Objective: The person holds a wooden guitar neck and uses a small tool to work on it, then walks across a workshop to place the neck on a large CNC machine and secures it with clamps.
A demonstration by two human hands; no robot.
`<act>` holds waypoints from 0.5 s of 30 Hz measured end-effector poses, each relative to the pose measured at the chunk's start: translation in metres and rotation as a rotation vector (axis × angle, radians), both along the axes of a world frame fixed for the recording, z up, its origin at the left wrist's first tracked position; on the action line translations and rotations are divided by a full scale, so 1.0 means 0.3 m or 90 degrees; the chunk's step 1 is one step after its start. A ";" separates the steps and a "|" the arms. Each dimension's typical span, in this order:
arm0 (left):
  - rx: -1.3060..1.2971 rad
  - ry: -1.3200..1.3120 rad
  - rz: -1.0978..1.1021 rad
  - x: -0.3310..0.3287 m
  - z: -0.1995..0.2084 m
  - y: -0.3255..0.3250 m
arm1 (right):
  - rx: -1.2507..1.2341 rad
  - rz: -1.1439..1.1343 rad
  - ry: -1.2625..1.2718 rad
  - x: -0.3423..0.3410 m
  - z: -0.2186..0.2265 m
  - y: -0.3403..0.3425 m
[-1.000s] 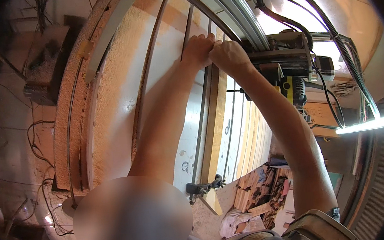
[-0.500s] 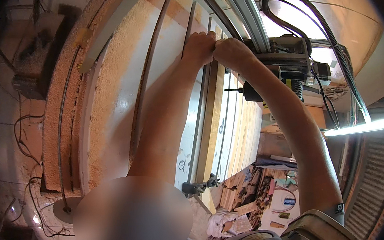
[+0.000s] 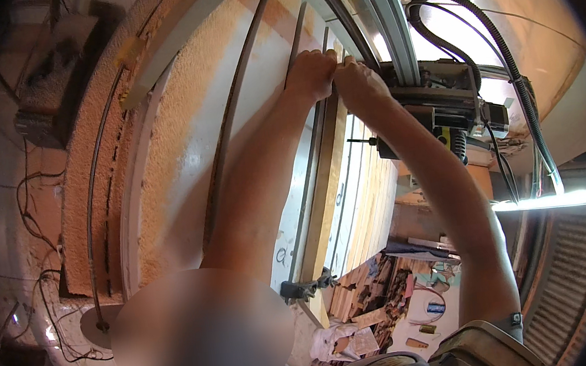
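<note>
Both arms reach to the far end of a long wooden strip (image 3: 325, 201) that lies on a white machine bed (image 3: 179, 155). My left hand (image 3: 313, 77) is closed beside the strip's far end. Just right of it, my right hand (image 3: 361, 86) is also closed, with its fingers curled close to the left hand's. Whatever sits in the fingers is too small or hidden to make out. At the strip's near end a dark clamp (image 3: 309, 286) grips the edge.
A router spindle (image 3: 392, 145) with a thin bit points toward the strip, below the metal gantry beam (image 3: 391, 30). A ribbed cable hose (image 3: 508, 53) arcs at the right, above a bright lamp tube (image 3: 548, 201). Wood offcuts (image 3: 368, 289) lie beyond the bed's near end.
The hands, which touched each other before, now show a small gap between them. The whole view has shifted slightly; the clamp and the strip look the same.
</note>
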State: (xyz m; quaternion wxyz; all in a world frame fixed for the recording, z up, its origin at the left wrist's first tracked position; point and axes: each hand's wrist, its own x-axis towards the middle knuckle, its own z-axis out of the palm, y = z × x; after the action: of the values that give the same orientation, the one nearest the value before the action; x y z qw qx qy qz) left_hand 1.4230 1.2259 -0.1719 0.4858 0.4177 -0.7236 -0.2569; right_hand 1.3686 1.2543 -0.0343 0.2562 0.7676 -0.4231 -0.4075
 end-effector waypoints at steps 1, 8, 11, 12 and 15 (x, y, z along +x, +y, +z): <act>0.002 -0.007 -0.009 -0.014 0.013 0.016 | 0.027 0.066 0.003 -0.044 0.033 0.014; 0.042 0.050 -0.008 -0.023 0.030 0.019 | 0.083 0.062 0.162 -0.029 0.007 0.050; 0.057 0.016 -0.017 -0.032 0.038 0.025 | 0.099 0.056 0.100 -0.033 0.022 0.044; 0.066 0.001 -0.009 -0.036 0.039 0.015 | 0.060 0.135 0.084 -0.030 0.023 0.041; 0.025 0.001 -0.006 -0.028 0.013 0.006 | 0.120 0.097 0.108 -0.005 0.044 0.008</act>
State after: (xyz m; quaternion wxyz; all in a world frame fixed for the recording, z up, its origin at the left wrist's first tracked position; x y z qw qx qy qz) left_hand 1.4145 1.2276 -0.1680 0.4772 0.4236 -0.7197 -0.2736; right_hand 1.3670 1.2566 -0.0212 0.2478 0.7809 -0.3003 -0.4885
